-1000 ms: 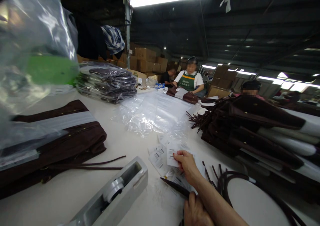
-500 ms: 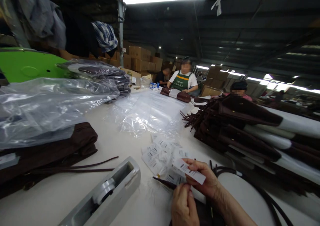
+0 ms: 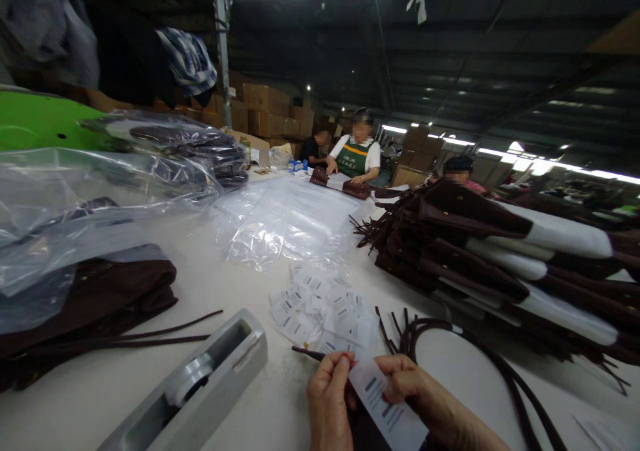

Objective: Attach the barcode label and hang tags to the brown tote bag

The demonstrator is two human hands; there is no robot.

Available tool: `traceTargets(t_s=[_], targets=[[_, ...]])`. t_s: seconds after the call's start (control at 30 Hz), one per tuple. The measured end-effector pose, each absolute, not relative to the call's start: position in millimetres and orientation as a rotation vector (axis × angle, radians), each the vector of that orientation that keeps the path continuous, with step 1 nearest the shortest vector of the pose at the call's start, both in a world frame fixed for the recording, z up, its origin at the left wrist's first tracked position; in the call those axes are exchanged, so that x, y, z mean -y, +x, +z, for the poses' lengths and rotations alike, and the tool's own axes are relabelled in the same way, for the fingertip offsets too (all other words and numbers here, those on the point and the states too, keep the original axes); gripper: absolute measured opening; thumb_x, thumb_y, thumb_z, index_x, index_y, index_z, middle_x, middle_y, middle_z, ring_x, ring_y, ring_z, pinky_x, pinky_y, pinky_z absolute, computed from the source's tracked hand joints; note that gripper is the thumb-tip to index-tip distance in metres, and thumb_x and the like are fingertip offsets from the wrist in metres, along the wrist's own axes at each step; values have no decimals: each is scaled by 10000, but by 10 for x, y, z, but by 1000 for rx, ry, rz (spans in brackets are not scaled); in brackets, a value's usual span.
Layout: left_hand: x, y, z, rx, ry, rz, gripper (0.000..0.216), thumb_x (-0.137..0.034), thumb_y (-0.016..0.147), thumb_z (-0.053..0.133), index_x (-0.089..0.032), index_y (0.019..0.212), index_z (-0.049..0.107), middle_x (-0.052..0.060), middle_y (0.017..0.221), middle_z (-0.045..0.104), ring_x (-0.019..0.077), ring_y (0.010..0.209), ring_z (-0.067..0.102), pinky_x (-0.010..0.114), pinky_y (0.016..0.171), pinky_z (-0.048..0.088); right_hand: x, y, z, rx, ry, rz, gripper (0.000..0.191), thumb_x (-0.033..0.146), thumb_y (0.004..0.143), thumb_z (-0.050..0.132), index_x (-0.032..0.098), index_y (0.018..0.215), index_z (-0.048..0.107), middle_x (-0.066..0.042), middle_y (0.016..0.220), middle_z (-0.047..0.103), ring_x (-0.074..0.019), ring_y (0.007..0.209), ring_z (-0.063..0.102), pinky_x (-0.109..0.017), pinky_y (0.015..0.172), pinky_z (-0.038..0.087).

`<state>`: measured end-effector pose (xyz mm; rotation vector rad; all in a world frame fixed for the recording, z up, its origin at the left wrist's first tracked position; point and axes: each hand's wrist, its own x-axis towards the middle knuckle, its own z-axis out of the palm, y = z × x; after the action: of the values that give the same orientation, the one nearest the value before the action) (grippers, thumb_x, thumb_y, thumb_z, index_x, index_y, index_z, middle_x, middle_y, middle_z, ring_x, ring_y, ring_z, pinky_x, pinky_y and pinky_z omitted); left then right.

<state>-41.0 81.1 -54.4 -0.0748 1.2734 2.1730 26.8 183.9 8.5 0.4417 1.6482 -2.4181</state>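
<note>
My right hand (image 3: 425, 391) grips a white printed tag (image 3: 387, 414) by its right side, with dark bars and small lines of text facing me. At the tag's upper left end, the thumb and forefinger of my left hand (image 3: 327, 398) are pinched on its corner. Dark brown material (image 3: 363, 431) lies below both hands, mostly hidden by them. A thin brown strap tip (image 3: 306, 352) sticks out behind my left hand. Just beyond, a loose heap of similar white tags (image 3: 320, 304) lies on the white table (image 3: 280, 384).
A grey tape dispenser (image 3: 200, 384) stands to the left. Clear plastic bags (image 3: 285, 218) lie farther back. Stacked brown bags (image 3: 460, 238) and looped straps (image 3: 500, 364) fill the right; a plastic-covered brown bag (image 3: 130, 284) lies left. A co-worker (image 3: 355, 154) handles a brown bag across the table.
My right hand has brought the tag down and turned it more upright. My left hand has come up to pinch its corner. The view has shifted slightly.
</note>
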Motion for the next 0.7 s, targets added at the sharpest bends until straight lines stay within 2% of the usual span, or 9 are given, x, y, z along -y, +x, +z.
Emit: traceTargets(t_s=[0.1, 0.2, 0.37, 0.47, 0.57, 0.63, 0.7], targets=[[-811, -398, -529, -1289, -64, 2167, 296, -414, 684, 580, -119, 692, 602, -29, 414, 505, 59, 368, 377, 176, 376, 210, -1866, 232, 167, -1776, 423, -2291, 260, 136, 508, 501, 84, 721, 641, -20, 602, 580, -87, 513, 498, -179, 494, 346], [-798, -398, -489, -1238, -93, 2163, 322, -438, 677, 588, -118, 697, 611, -21, 469, 534, 63, 394, 388, 181, 381, 227, -1882, 188, 184, -1838, 409, -2100, 243, 119, 518, 493, 95, 725, 619, -3, 613, 557, -73, 505, 471, -176, 484, 325], [-785, -400, -472, -1158, -129, 2197, 214, -336, 628, 656, -151, 609, 550, -55, 489, 500, 81, 472, 420, 195, 462, 317, -1891, 183, 199, -2005, 413, -1838, 228, 127, 560, 508, 131, 771, 593, 46, 584, 481, -62, 486, 405, -175, 458, 295], [-789, -391, -491, -1287, -60, 2150, 236, -374, 658, 622, -148, 624, 564, -46, 499, 504, 90, 487, 421, 201, 472, 319, -1925, 118, 279, -2294, 462, -1748, 169, 258, 675, 536, 125, 742, 617, 24, 602, 509, -85, 559, 440, -197, 521, 327], [-799, -383, -485, -1436, 21, 2089, 274, -413, 662, 603, -141, 626, 591, -32, 511, 520, 98, 492, 426, 204, 468, 319, -1911, -68, 282, -2494, 565, -1665, 346, 397, 769, 435, 126, 672, 627, -4, 597, 543, -103, 576, 462, -221, 533, 337], [-806, -378, -463, -1507, 61, 2082, 275, -414, 663, 591, -146, 603, 595, -32, 496, 513, 103, 481, 428, 206, 453, 311, -1868, -231, 207, -2512, 623, -1574, 279, 350, 720, 488, 130, 610, 619, 6, 542, 522, -97, 528, 438, -222, 495, 318], [-809, -368, -437, -1562, 99, 2061, 268, -405, 683, 561, -155, 593, 592, -40, 457, 482, 102, 451, 419, 210, 434, 300, -1825, -380, 103, -2528, 684, -1500, 121, 224, 621, 547, 135, 569, 610, 27, 488, 491, -84, 481, 408, -217, 465, 303]])
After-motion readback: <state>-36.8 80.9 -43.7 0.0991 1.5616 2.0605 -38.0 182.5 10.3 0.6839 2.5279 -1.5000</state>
